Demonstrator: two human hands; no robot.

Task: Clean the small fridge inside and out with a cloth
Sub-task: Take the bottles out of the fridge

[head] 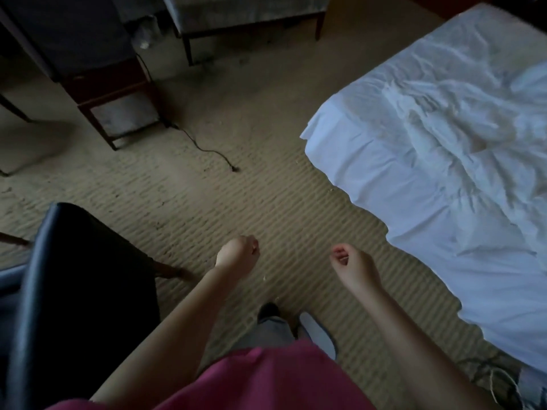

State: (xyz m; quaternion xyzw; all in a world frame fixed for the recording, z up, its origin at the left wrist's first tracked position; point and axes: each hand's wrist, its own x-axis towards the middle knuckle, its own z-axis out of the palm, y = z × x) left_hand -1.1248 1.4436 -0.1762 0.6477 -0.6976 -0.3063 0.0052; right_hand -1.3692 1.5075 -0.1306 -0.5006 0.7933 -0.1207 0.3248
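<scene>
While your left hand and right hand are curled and empty, judge the likely small fridge rigid and heavy; grasp its door edge.

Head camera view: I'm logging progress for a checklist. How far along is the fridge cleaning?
Done: nothing visible. In hand: nothing; the left hand and right hand have curled fingers and no cloth. A pale box in the dark cabinet may be the fridge, but it is too dim to tell. Left: getting a cloth and all the wiping, inside and out.
</scene>
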